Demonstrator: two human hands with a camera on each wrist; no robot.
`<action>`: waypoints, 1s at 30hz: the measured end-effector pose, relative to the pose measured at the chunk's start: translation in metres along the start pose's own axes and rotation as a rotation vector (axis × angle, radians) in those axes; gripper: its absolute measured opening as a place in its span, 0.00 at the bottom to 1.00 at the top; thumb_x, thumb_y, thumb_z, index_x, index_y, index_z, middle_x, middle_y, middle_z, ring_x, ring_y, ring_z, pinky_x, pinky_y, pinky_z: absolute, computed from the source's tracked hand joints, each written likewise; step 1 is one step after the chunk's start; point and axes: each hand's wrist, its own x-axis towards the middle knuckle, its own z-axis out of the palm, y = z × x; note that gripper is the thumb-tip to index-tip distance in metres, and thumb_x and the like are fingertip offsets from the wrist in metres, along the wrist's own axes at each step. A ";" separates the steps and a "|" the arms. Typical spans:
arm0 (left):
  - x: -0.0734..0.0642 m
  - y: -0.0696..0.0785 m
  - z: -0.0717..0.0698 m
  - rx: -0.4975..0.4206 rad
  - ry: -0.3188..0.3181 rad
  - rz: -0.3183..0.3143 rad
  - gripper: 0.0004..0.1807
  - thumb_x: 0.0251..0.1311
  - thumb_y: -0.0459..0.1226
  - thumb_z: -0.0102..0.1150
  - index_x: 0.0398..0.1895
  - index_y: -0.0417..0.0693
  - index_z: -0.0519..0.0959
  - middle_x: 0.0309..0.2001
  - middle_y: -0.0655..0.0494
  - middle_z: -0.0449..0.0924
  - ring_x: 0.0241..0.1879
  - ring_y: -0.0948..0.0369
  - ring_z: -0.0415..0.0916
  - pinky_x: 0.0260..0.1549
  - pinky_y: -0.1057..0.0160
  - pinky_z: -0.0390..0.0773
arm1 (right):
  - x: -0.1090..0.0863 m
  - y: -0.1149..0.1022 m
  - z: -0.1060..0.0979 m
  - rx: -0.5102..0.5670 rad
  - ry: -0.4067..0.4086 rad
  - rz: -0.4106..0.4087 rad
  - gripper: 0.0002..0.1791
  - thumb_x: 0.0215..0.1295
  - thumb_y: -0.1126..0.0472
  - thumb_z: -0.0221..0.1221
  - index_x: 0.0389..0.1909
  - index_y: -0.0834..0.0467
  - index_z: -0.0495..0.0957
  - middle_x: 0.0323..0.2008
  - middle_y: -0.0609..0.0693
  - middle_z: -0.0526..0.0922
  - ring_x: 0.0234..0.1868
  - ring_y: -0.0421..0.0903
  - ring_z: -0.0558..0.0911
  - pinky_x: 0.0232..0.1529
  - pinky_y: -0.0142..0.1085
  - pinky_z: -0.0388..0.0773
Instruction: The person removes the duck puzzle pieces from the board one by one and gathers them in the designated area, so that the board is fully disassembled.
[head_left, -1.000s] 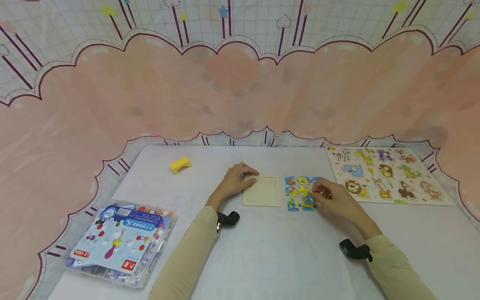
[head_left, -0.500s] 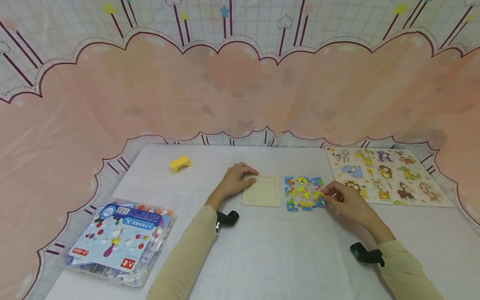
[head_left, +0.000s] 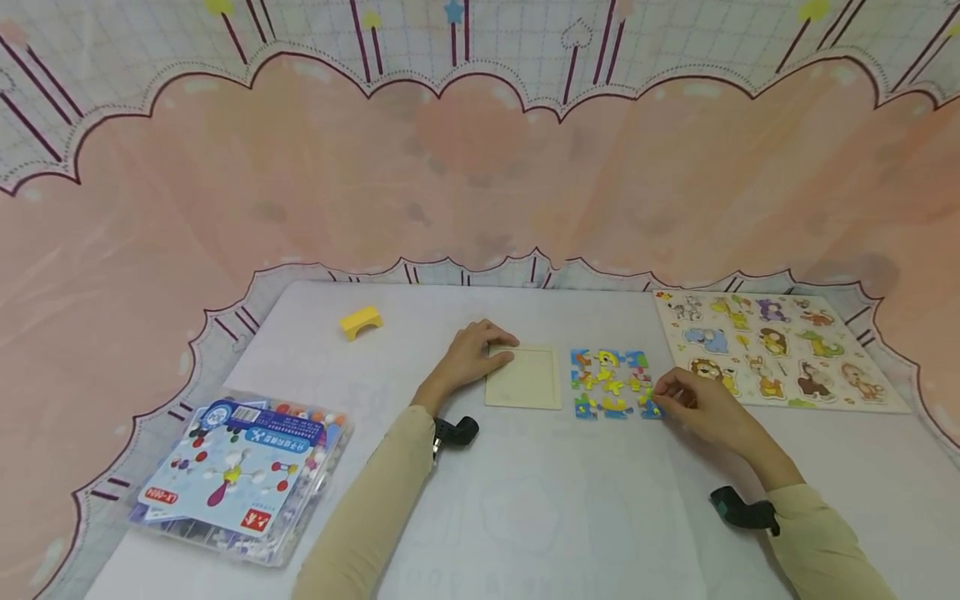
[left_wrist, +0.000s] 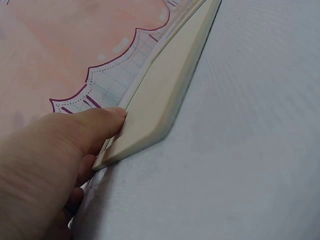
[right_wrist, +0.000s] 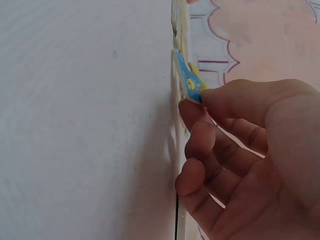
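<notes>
At the lower right corner of the jigsaw puzzle (head_left: pixel 611 385), my right hand (head_left: pixel 697 404) pinches a blue corner puzzle piece (right_wrist: pixel 189 80) between thumb and index finger. Its other fingers are curled in the right wrist view. Several puzzle pieces lie in a loose square with gaps, showing a yellow figure on blue. To their left is a pale wooden puzzle tray (head_left: pixel 522 379) with a raised rim. My left hand (head_left: pixel 472 358) grips the tray's left edge, the thumb on its rim in the left wrist view, the other fingers partly hidden.
A wooden board with animal pictures (head_left: pixel 780 350) lies at the back right. A yellow arch block (head_left: pixel 362 322) stands at the back left. A clear plastic box with a molecule-model card (head_left: pixel 232 475) sits front left. A patterned cloth (head_left: pixel 480 183) hangs behind the white table (head_left: pixel 555 517).
My right hand has moved right with the blue corner piece, from over the puzzle's lower middle to its lower right corner. My left hand stays on the tray.
</notes>
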 end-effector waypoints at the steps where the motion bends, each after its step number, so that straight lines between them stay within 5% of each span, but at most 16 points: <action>1: 0.000 0.001 0.000 0.001 0.001 0.004 0.13 0.59 0.45 0.62 0.46 0.55 0.82 0.44 0.57 0.79 0.46 0.58 0.71 0.48 0.56 0.64 | -0.001 0.000 0.000 0.003 -0.007 0.005 0.05 0.65 0.60 0.58 0.39 0.57 0.76 0.32 0.49 0.81 0.29 0.37 0.74 0.27 0.28 0.73; 30: 0.001 0.002 -0.003 0.000 -0.005 -0.013 0.12 0.61 0.44 0.59 0.47 0.55 0.82 0.46 0.57 0.78 0.46 0.58 0.70 0.49 0.56 0.64 | 0.004 0.001 0.000 -0.034 -0.037 0.034 0.05 0.66 0.59 0.57 0.39 0.55 0.76 0.33 0.48 0.79 0.30 0.40 0.73 0.29 0.28 0.71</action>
